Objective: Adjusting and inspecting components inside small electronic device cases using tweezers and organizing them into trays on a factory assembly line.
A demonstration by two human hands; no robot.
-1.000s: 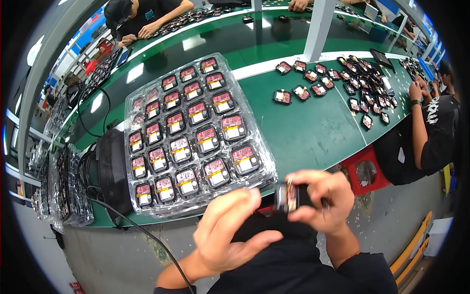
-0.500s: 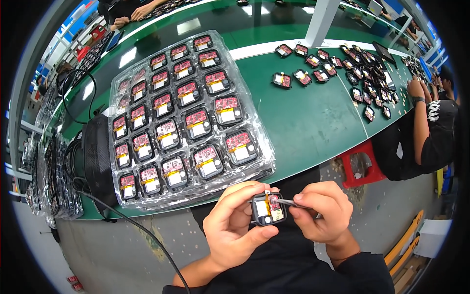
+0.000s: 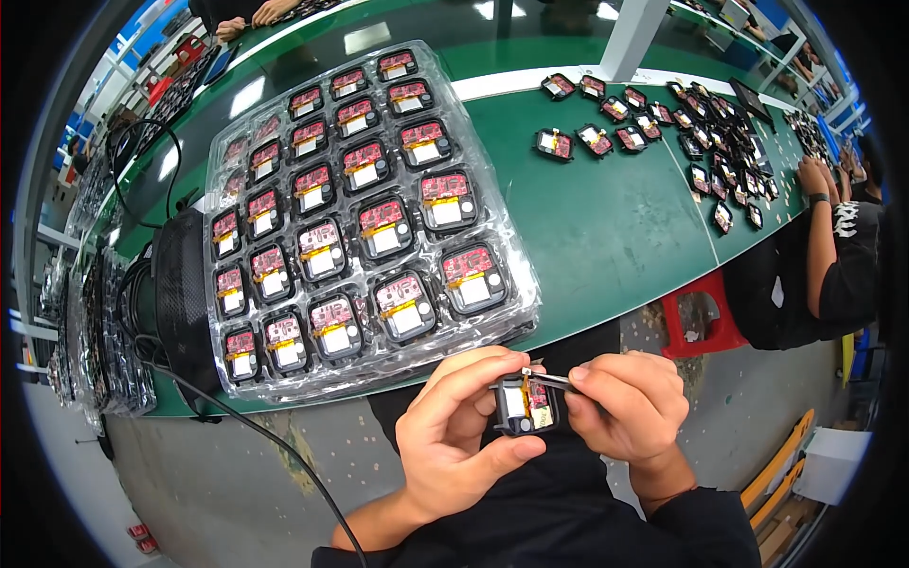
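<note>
Since the earlier frame, both my hands have barely shifted, holding near my lap. Left hand [image 3: 454, 445]: fingers pinching the small black module [image 3: 524, 405] by its edges. Right hand [image 3: 625, 407]: fingers pressed on thin tweezers [image 3: 554, 381], tips at the module's top. Farther left, a clear tray [image 3: 516, 284] of like modules on the green worktop [image 3: 606, 218]; loose modules [image 3: 682, 133] far right.

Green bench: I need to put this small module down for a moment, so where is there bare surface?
The widest bare patch of the green bench lies between the clear tray of modules and the scattered loose modules at the right. The bench's left end is crowded with a black case and cables, and the tray is full.
</note>
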